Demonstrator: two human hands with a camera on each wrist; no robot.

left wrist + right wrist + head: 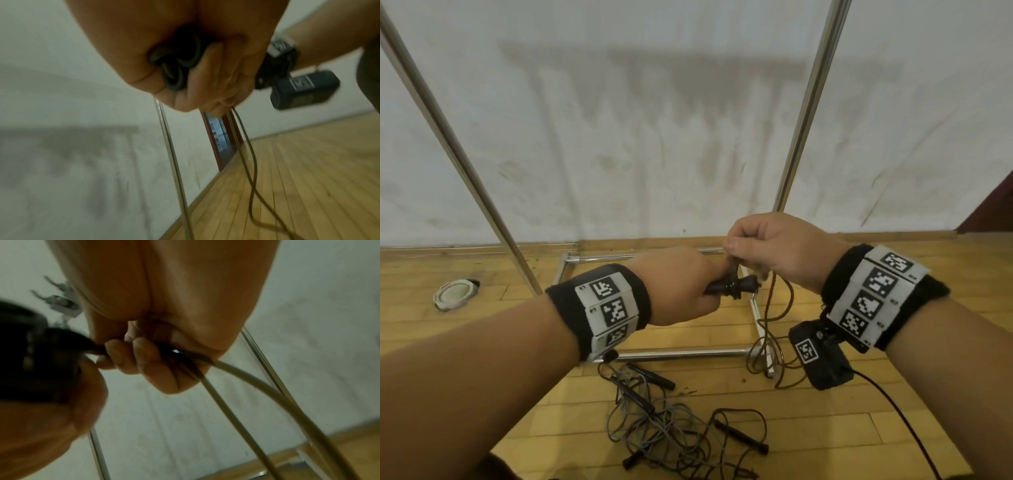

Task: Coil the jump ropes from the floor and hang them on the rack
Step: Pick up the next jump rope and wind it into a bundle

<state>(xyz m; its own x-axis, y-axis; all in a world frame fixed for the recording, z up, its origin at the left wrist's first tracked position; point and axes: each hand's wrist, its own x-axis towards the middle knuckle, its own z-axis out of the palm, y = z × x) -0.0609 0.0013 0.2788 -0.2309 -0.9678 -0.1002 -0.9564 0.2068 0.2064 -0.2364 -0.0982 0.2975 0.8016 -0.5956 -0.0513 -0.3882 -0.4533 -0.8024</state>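
Observation:
My left hand grips the black handles of a brown jump rope, held level in front of me; their round ends show in the left wrist view. My right hand pinches the brown rope just above the handles, where a few turns wrap round them. The rest of this rope hangs in loops to the floor and trails past my fingers in the right wrist view. Other jump ropes, grey and dark with black handles, lie tangled on the wooden floor below my hands.
A metal rack stands ahead, with slanting uprights and a rectangular base frame on the floor against a white wall. A round white fitting sits in the floor at left. Hooks show in the right wrist view.

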